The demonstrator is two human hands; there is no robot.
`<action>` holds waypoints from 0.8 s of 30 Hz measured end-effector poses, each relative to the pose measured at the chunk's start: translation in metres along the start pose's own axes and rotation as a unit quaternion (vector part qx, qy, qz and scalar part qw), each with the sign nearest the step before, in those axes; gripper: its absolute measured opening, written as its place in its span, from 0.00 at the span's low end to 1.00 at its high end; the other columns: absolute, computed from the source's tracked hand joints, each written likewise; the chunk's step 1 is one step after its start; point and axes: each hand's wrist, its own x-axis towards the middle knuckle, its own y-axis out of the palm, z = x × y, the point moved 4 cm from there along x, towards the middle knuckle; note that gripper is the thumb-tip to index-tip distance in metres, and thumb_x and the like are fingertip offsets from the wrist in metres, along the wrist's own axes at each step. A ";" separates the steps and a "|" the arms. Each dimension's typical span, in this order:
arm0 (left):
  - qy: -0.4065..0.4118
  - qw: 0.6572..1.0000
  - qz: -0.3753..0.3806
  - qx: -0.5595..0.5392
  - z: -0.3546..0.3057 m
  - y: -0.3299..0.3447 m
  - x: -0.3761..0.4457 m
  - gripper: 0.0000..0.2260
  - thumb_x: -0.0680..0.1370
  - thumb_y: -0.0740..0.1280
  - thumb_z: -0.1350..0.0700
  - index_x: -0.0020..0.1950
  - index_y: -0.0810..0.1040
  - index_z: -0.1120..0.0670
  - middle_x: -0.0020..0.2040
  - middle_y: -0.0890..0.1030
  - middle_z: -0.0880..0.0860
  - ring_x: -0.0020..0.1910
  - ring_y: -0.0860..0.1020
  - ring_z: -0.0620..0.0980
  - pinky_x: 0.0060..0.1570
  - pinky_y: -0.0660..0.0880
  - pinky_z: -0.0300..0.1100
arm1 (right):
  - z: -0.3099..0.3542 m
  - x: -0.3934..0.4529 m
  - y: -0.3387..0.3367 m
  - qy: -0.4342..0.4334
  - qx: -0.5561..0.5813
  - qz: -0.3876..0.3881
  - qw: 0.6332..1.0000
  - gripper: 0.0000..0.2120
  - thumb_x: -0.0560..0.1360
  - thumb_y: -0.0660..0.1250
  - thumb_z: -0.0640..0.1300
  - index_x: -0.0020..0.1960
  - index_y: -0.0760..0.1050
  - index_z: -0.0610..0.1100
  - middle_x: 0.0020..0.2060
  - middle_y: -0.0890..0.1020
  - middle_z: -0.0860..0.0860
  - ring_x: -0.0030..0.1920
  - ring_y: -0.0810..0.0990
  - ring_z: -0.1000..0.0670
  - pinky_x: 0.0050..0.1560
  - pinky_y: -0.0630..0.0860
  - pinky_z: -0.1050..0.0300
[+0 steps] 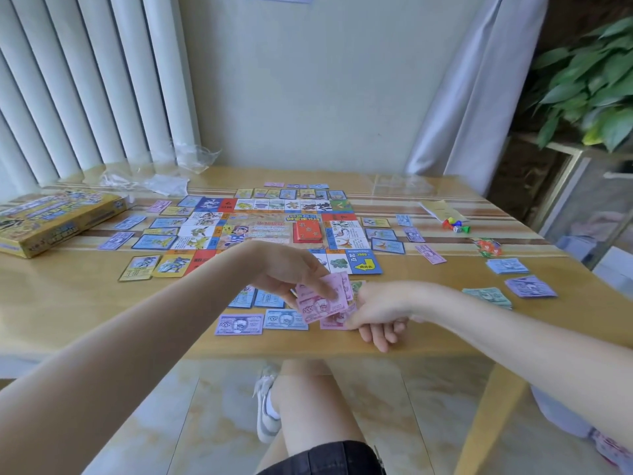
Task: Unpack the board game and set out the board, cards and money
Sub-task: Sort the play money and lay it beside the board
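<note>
The game board lies open in the middle of the wooden table, with a red card deck on it and property cards laid around its edges. Near the table's front edge my right hand grips a stack of pink money notes. My left hand pinches the top pink note of that stack. A purple note and a blue note lie flat just left of my hands.
The yellow game box sits at the far left, with crumpled plastic wrap behind it. On the right lie green notes, purple notes, blue notes, coloured pawns with dice and a booklet. A potted plant stands far right.
</note>
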 end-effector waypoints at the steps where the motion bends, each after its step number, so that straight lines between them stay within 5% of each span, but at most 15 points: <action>1: -0.001 1.000 0.002 0.006 -0.001 0.000 0.000 0.04 0.76 0.68 0.58 0.49 0.80 0.55 0.44 0.82 0.51 0.42 0.80 0.47 0.49 0.78 0.40 | -0.001 0.000 -0.004 0.000 -0.029 -0.014 0.999 0.18 0.77 0.62 0.51 0.32 0.71 0.43 0.16 0.75 0.52 0.16 0.67 0.55 0.20 0.61 0.68; 4: 0.016 1.000 -0.012 0.009 -0.008 -0.002 0.002 0.05 0.76 0.67 0.58 0.50 0.80 0.56 0.46 0.82 0.52 0.43 0.81 0.47 0.46 0.78 0.38 | -0.002 -0.007 -0.024 -0.020 -0.081 -0.076 0.994 0.18 0.72 0.68 0.55 0.32 0.71 0.43 0.17 0.73 0.53 0.20 0.65 0.53 0.23 0.62 0.65; 7: 0.063 0.993 -0.064 -0.077 -0.021 -0.010 0.011 0.06 0.78 0.65 0.59 0.52 0.78 0.58 0.50 0.82 0.56 0.49 0.80 0.51 0.54 0.77 0.43 | -0.006 -0.014 -0.048 -0.081 0.071 -0.099 0.989 0.13 0.72 0.71 0.49 0.46 0.77 0.39 0.28 0.79 0.49 0.23 0.70 0.53 0.22 0.64 0.65; 10: 0.088 0.981 -0.092 -0.147 -0.036 -0.011 0.024 0.06 0.80 0.60 0.60 0.52 0.76 0.58 0.46 0.82 0.55 0.43 0.80 0.47 0.47 0.79 0.41 | -0.017 -0.015 -0.070 -0.143 0.233 -0.159 0.949 0.15 0.74 0.68 0.38 0.58 0.74 0.32 0.38 0.77 0.46 0.29 0.75 0.52 0.25 0.70 0.64; 16: 0.112 0.966 -0.096 -0.211 -0.074 0.005 0.070 0.07 0.81 0.56 0.62 0.48 0.72 0.58 0.41 0.76 0.55 0.38 0.75 0.48 0.31 0.75 0.35 | -0.057 -0.002 -0.096 -0.169 0.356 -0.267 0.879 0.08 0.77 0.64 0.35 0.51 0.78 0.30 0.42 0.78 0.39 0.33 0.77 0.51 0.29 0.75 0.66; 20: 0.150 0.972 -0.056 -0.173 -0.106 0.022 0.101 0.08 0.80 0.56 0.64 0.43 0.72 0.58 0.36 0.77 0.53 0.38 0.74 0.50 0.32 0.67 0.35 | -0.085 -0.001 -0.109 -0.164 0.349 -0.277 0.880 0.13 0.78 0.64 0.46 0.53 0.79 0.36 0.40 0.81 0.43 0.33 0.77 0.49 0.26 0.70 0.66; 24: 0.171 0.972 -0.028 -0.160 -0.134 0.040 0.121 0.10 0.79 0.55 0.66 0.42 0.71 0.56 0.37 0.76 0.54 0.34 0.75 0.49 0.34 0.67 0.35 | -0.121 -0.004 -0.128 -0.135 0.344 -0.285 0.884 0.10 0.78 0.64 0.39 0.53 0.77 0.32 0.36 0.79 0.45 0.29 0.75 0.52 0.28 0.69 0.65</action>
